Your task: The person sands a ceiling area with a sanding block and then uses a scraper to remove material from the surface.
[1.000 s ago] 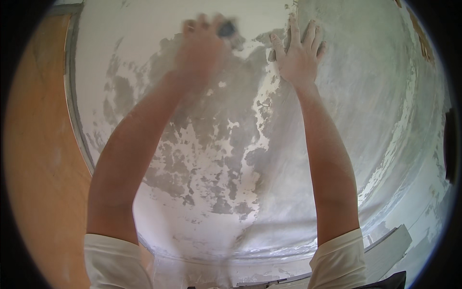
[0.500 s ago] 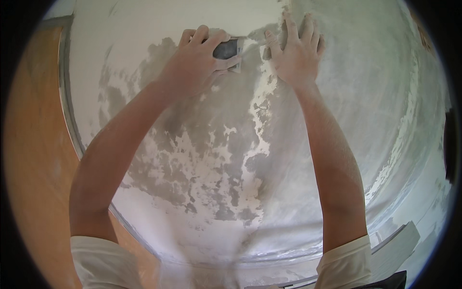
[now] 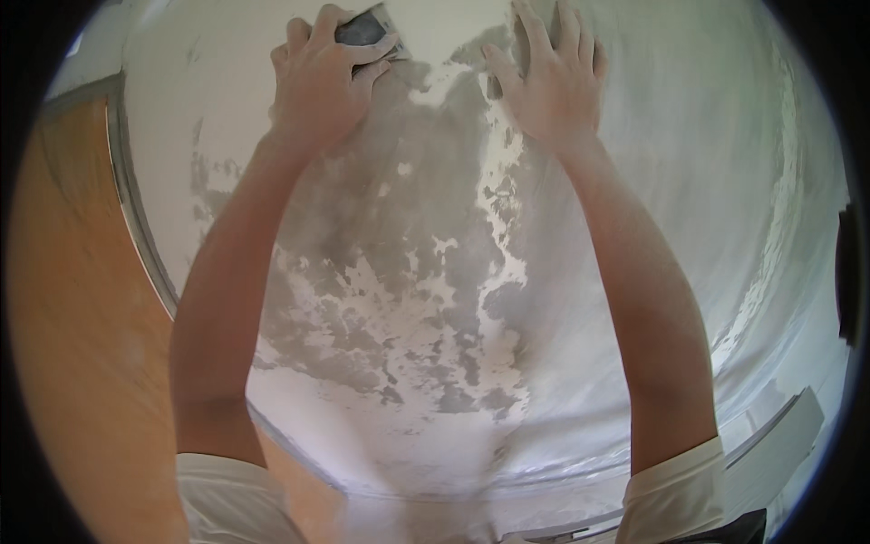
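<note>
A patchy grey-and-white plastered wall [image 3: 390,208] fills most of the view. High on it, my left hand [image 3: 322,82] is wrapped round a dark sanding block [image 3: 361,29], pressed against the surface with a pale sheet edge showing at its right side. My right hand [image 3: 553,86] lies on the wall to the right, fingers spread and pointing up, holding nothing. Between the hands runs the ragged border of a white patch. Pale dust coats the fingers of both hands.
An orange door-like panel [image 3: 72,254] with a grey frame edge [image 3: 127,190] stands at the left. Long pale boards [image 3: 770,453] lean at the lower right. A dark object [image 3: 848,272] sits at the far right rim.
My left hand has moved up and left along the wall with the sanding block, which is now tilted. My right hand keeps its place on the wall while the view has shifted slightly.
</note>
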A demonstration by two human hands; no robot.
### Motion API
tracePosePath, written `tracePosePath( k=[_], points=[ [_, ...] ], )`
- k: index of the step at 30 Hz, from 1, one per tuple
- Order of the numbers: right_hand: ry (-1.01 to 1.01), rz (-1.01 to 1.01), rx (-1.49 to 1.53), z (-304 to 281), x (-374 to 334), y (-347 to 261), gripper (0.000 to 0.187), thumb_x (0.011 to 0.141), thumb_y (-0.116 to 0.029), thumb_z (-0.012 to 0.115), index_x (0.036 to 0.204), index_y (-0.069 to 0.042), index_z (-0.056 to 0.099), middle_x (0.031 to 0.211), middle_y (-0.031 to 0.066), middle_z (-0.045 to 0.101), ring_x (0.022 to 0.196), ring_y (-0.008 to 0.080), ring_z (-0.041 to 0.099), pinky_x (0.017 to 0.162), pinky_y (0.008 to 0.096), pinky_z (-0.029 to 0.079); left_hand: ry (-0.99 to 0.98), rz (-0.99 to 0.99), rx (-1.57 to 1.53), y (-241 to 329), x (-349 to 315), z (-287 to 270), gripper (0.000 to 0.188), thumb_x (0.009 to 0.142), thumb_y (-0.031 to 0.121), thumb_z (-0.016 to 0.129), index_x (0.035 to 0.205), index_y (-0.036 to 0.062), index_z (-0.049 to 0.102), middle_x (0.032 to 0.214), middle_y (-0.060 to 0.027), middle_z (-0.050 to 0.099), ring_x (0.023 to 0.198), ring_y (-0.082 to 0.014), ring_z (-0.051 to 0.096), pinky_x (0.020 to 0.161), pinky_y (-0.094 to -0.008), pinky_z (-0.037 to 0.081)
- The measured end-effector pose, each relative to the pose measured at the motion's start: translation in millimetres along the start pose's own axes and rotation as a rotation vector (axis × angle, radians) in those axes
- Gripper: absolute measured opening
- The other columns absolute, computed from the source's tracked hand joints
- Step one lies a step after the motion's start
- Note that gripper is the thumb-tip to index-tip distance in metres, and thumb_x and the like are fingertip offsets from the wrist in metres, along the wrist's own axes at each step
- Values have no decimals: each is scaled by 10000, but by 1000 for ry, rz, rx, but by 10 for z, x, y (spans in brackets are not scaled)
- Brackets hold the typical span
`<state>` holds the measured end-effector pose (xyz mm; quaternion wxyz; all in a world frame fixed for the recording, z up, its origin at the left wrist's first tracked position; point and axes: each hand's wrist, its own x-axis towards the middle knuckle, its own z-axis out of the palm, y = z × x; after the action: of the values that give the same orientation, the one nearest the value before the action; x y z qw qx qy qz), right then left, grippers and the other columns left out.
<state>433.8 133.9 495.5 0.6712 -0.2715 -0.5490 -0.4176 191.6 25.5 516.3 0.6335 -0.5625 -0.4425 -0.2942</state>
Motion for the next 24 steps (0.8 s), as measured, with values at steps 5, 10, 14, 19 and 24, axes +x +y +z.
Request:
tracePosePath(
  k=[5, 10, 14, 19, 24],
  points=[
    [-25, 35, -14, -11, -24, 65, 710, 981, -509, 663, 1568, -130, 538, 1656, 301, 389, 1553, 471, 336, 1277, 618, 231, -47, 430, -75, 204, -320, 10, 473, 924, 235, 797, 1355, 427, 758, 1425, -41, 574, 1226, -333, 510, 1096, -516, 413],
    [-32, -55, -113, 157, -63, 131, 700, 1042, -610, 590, 1627, -238, 495, 1694, 238, 366, 1585, 410, 309, 1294, 594, 193, -9, -105, -143, -87, 131, -62, 411, 909, 233, 825, 1281, 408, 813, 1416, -38, 576, 1244, -318, 507, 1127, -483, 424],
    [-64, -7, 1, -82, -69, 71, 721, 951, -459, 701, 1546, -81, 548, 1635, 332, 405, 1537, 495, 355, 1266, 624, 262, 108, -218, -354, 141, 6, 106, 324, 933, 244, 801, 1224, 377, 849, 1402, -47, 576, 1223, -311, 513, 1134, -468, 439],
    [-40, -27, -3, -46, -70, 108, 741, 949, -462, 698, 1555, -69, 531, 1625, 329, 412, 1525, 481, 373, 1259, 619, 275, -103, 136, -191, 392, -117, -113, 326, 923, 275, 807, 1237, 355, 847, 1384, -58, 577, 1211, -321, 513, 1113, -474, 451],
    [-14, -45, 19, -87, -47, 35, 711, 963, -476, 678, 1533, -70, 551, 1624, 318, 411, 1501, 458, 399, 1251, 613, 287, 160, -278, -181, 64, 169, 43, 350, 900, 260, 818, 1238, 349, 846, 1360, -55, 590, 1190, -328, 513, 1082, -462, 465]
  ],
)
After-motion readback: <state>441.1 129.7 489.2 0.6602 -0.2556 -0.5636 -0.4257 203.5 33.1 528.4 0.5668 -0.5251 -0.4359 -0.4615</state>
